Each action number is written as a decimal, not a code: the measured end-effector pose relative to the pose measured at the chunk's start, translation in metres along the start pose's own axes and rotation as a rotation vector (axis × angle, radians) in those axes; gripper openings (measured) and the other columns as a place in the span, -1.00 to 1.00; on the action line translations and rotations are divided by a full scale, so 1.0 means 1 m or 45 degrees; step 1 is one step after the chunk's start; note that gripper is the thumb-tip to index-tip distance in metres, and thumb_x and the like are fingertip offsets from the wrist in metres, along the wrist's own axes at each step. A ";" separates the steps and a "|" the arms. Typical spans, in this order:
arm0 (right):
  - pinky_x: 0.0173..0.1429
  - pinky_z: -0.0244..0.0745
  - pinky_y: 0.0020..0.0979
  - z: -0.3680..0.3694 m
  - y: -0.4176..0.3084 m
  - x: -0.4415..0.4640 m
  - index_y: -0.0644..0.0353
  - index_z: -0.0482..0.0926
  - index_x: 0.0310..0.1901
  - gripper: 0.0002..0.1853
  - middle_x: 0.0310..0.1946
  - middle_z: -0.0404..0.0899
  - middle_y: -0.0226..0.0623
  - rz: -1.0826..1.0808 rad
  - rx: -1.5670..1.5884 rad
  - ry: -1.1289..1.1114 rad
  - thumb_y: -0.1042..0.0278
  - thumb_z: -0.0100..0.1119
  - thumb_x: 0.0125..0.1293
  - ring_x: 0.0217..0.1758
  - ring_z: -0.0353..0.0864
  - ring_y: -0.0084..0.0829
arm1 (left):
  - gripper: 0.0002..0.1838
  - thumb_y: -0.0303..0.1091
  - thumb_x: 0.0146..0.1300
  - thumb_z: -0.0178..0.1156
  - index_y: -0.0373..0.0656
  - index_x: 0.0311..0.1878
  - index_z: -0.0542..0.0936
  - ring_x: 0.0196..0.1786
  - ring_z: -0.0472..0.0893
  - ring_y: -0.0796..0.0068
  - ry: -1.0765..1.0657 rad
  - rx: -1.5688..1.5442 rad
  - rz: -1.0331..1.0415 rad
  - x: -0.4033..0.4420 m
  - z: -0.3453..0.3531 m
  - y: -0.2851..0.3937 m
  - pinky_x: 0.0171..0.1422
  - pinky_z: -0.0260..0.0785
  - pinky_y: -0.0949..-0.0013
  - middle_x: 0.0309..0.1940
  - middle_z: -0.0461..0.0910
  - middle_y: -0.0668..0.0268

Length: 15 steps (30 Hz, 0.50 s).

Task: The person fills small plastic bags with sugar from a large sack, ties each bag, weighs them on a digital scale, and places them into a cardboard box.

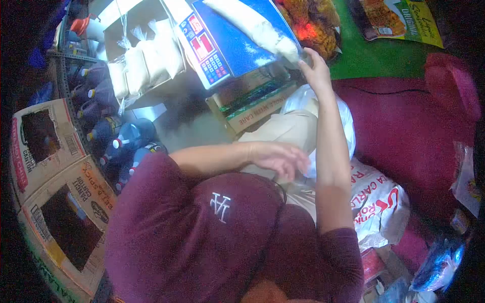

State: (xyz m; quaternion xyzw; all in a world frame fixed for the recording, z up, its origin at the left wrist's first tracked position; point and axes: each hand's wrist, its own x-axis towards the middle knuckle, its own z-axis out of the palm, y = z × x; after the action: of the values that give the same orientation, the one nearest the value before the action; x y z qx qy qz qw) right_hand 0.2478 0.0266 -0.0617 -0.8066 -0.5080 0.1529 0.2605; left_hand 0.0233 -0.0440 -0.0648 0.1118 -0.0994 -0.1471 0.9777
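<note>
Atop the blue scale point(225, 36), a long white bag point(258, 26) (wrinkled)

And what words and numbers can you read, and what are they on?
"ORIGINAL": yellow-green packet
"WITH CARE", upside down: cardboard box under the scale
"PANCIT CANTON", "& SPICY": lower left carton
"LA CARLO", cut off: white sack
Joined letters, maybe "LA": maroon shirt
Too small or blurred: scale buttons, bottle labels, other carton print. I can't read any numbers.

single head-worn view, facing forward and steeply down, close above the wearer's shirt point(232, 237), scale point(227, 45) farther off
</note>
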 end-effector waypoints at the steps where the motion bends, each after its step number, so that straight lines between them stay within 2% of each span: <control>1: 0.20 0.32 -0.30 0.000 0.001 0.000 0.10 0.45 0.12 -0.51 0.02 0.51 -0.09 0.002 0.019 0.001 0.21 0.23 0.13 0.12 0.48 -0.18 | -0.42 -0.15 0.27 0.08 -0.16 0.30 0.26 -0.04 0.57 0.34 -0.037 0.016 -0.092 0.002 -0.007 -0.007 0.00 0.49 0.27 0.16 0.37 0.06; 2: 0.20 0.32 -0.30 0.000 0.000 0.000 0.10 0.45 0.12 -0.51 0.02 0.51 -0.09 0.001 0.020 0.003 0.21 0.23 0.13 0.12 0.48 -0.18 | -0.41 -0.13 0.27 0.08 -0.15 0.31 0.23 -0.02 0.57 0.32 -0.073 0.032 -0.185 0.004 -0.008 -0.007 -0.01 0.50 0.23 0.18 0.36 0.05; 5: 0.20 0.32 -0.30 0.001 0.000 -0.003 0.10 0.45 0.13 -0.50 0.04 0.50 -0.08 0.005 0.032 0.011 0.22 0.24 0.13 0.12 0.47 -0.17 | -0.41 -0.14 0.28 0.07 -0.15 0.32 0.22 0.01 0.56 0.30 -0.071 -0.090 -0.130 0.005 -0.013 -0.004 0.02 0.49 0.23 0.19 0.35 0.04; 11: 0.21 0.30 -0.37 0.010 0.014 -0.004 0.17 0.43 0.14 -0.50 0.04 0.51 -0.16 0.046 0.207 -0.018 0.29 0.25 0.15 0.12 0.47 -0.33 | -0.40 -0.14 0.28 0.08 -0.12 0.34 0.20 0.04 0.55 0.30 -0.103 -0.086 -0.150 0.004 -0.013 -0.003 0.10 0.42 0.22 0.21 0.34 0.03; 13: 0.14 0.38 -0.25 0.015 0.022 -0.005 0.08 0.46 0.11 -0.49 -0.01 0.53 -0.06 -0.044 0.293 0.064 0.22 0.26 0.09 0.07 0.51 -0.15 | -0.39 -0.14 0.28 0.09 -0.12 0.34 0.20 0.05 0.54 0.30 -0.104 -0.095 -0.150 0.005 -0.012 -0.002 0.13 0.40 0.23 0.21 0.33 0.03; 15: 0.13 0.39 -0.25 0.016 0.022 -0.007 0.07 0.46 0.10 -0.50 -0.03 0.53 -0.06 -0.042 0.308 0.073 0.22 0.27 0.07 0.06 0.52 -0.13 | -0.39 -0.15 0.28 0.09 -0.13 0.34 0.20 0.07 0.53 0.30 -0.124 -0.093 -0.145 0.005 -0.011 -0.001 0.18 0.36 0.25 0.22 0.33 0.03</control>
State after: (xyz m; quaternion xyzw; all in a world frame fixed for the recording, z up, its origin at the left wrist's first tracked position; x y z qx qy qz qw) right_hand 0.2532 0.0170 -0.0878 -0.7650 -0.4912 0.1857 0.3729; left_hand 0.0304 -0.0446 -0.0749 0.0741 -0.1350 -0.2114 0.9652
